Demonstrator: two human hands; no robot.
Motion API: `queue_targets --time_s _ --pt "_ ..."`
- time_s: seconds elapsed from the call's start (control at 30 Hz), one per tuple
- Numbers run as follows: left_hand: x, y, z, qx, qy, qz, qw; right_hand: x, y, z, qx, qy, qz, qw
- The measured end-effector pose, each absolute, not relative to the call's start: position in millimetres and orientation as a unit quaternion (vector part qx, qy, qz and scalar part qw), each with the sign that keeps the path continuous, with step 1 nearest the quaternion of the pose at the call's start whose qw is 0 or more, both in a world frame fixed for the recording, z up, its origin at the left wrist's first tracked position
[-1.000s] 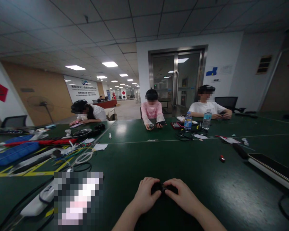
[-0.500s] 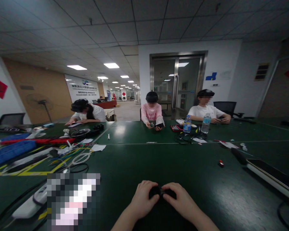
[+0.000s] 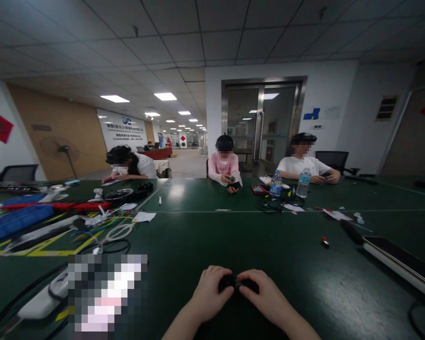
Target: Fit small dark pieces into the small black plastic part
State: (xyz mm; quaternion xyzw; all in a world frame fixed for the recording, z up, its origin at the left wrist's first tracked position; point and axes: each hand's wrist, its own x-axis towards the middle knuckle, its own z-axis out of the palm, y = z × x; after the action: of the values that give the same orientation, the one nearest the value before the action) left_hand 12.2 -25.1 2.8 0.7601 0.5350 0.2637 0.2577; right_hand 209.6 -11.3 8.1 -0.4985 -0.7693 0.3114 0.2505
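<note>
A small black object [image 3: 237, 284] is held between my two hands just above or on the green tabletop; most of it is covered, so its kind cannot be made out. My left hand [image 3: 209, 292] is closed on its left end, thumb below and fingers over the top. On the opposite end, my right hand [image 3: 262, 293] grips it in the same way, with the thumb on the near side. The two hands face each other a short gap apart, and the middle of the object shows between the fingertips.
At left lie a white power strip [image 3: 44, 297], coiled cables [image 3: 119, 232] and a blue tray [image 3: 19, 222]. A small red item [image 3: 325, 242] and a long dark-topped device [image 3: 403, 262] are to the right. Water bottles [image 3: 303, 182] stand farther back. Several people sit opposite.
My hands and the black object stay almost in place. Across the table, the person in pink has brought one hand over the dark thing in the other. The view has shifted slightly.
</note>
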Motion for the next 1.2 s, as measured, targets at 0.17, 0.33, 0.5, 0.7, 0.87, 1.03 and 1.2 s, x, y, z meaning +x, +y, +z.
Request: queue_targets --time_s 0.17,0.33,0.5,0.7,0.87,1.03,1.2 --pt "12.5 -25.3 4.2 0.764 0.529 0.264 0.257 210.1 -11.9 9.1 -0.499 -0.767 0.315 0.253" --pt "12.1 -25.1 2.8 0.762 0.532 0.265 0.257 209.6 -12.8 9.0 -0.503 -0.764 0.317 0.252" --pt "13.3 -25.2 2.4 0.768 0.532 0.259 0.245 208.8 -11.1 6.6 -0.500 -0.768 0.308 0.258" --pt "14.1 -26.0 4.2 0.768 0.532 0.263 0.242 209.5 -10.3 4.0 -0.495 -0.768 0.307 0.265" --pt "12.9 -26.3 4.0 0.763 0.532 0.263 0.255 209.4 -11.0 5.2 -0.500 -0.764 0.311 0.263" --pt "14.3 -25.8 7.1 0.764 0.534 0.256 0.256 209.6 -11.0 7.5 -0.499 -0.763 0.318 0.259" --pt "13.1 -25.3 4.5 0.764 0.536 0.247 0.261 209.7 -11.5 7.3 -0.499 -0.766 0.312 0.260"
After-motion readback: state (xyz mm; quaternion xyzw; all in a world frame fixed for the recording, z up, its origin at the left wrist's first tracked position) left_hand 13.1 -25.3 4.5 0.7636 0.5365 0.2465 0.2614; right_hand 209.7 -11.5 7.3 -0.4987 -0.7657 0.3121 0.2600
